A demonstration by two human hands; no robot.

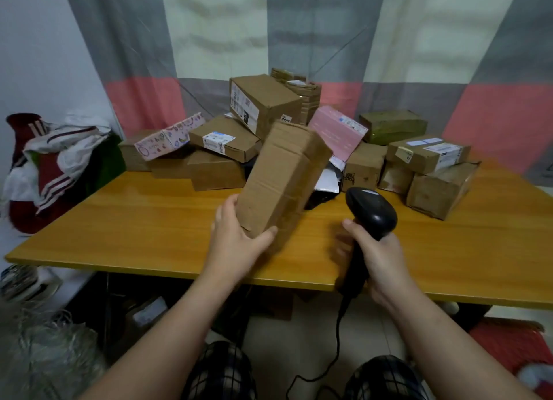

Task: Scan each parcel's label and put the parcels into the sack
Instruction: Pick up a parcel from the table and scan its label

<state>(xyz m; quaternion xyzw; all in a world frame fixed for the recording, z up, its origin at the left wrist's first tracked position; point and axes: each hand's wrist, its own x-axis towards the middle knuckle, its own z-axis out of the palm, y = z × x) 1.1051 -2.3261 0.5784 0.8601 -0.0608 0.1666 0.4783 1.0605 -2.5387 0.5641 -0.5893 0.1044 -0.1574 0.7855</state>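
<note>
My left hand (239,238) grips the near, low end of a plain brown parcel (284,181), thumb across the front face, fingers curled round the left edge; it's tilted, far end up and to the right, held over the table (134,220) and not resting on it. My right hand (380,259) is closed round the handle of the black scanner (371,211), head up, just right of the parcel, not touching it. No label shows on the faces I can see, so it's prob on a hidden side. Main risk imo: I trigger w/ the scanner aimed past the box and it reads a label from the pile (263,106) behind, e.g. the pink parcel (338,133) right in line, so the wrong item gets logged. Second: turning the box one-handed to find the label w/ a grip only at its low end, it could slip and drop onto the table. Third: the cable (338,333) hangs down btwn my knees and could snag as I swing across. The greyish woven stuff (45,354) near left, below table level, may be the sack; can't tell for sure.
</note>
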